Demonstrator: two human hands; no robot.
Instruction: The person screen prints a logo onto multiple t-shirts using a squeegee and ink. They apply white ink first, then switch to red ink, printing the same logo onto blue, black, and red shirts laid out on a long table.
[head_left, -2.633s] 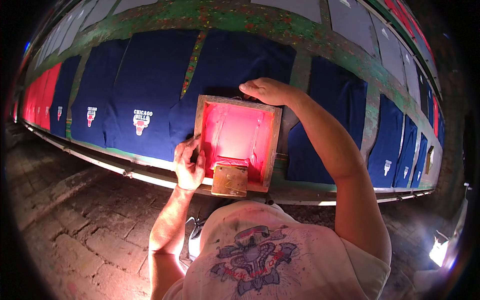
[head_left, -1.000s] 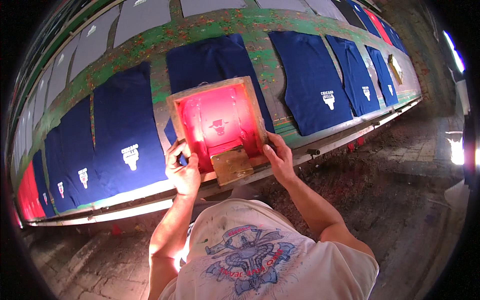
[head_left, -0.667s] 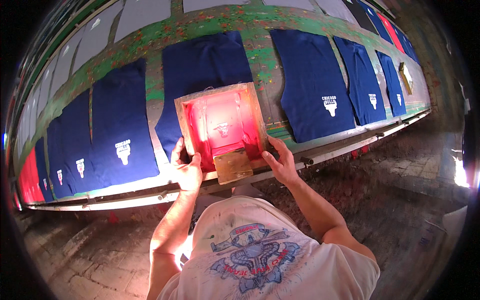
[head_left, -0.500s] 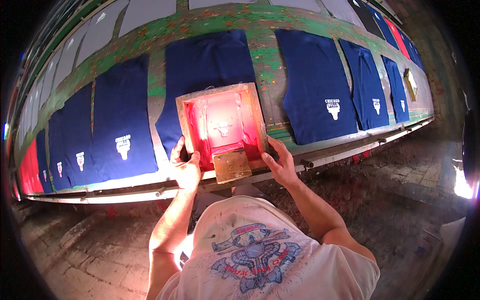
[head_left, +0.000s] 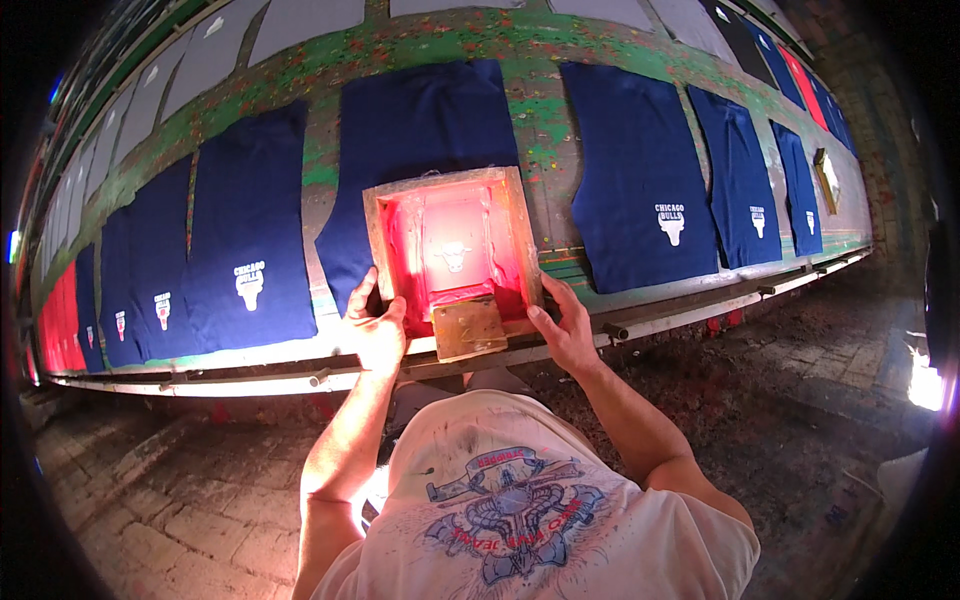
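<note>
A wooden screen-printing frame (head_left: 374,235) with a red-stained mesh (head_left: 455,222) lies on the lower part of a navy fabric panel (head_left: 425,115). A pale bull-head shape shows in the mesh. My left hand (head_left: 380,335) grips the frame's near left corner, thumb and fingers apart around the wood. At the near right corner my right hand (head_left: 568,328) holds the frame's side. Between the hands, a wooden squeegee block (head_left: 469,330) leans over the frame's near edge, touched by neither hand. Its lower edge inside the frame is hidden.
Navy panels with white prints lie on both sides, such as a left panel (head_left: 250,210) and a right panel (head_left: 640,180). Grey panels (head_left: 310,25) line the far side. A small wooden frame (head_left: 826,182) rests at the right. A metal rail (head_left: 690,308) edges the paint-stained table.
The view has shifted slightly, so everything sits a little farther right in it. My hands, the frame and the squeegee keep their places on the fabric.
</note>
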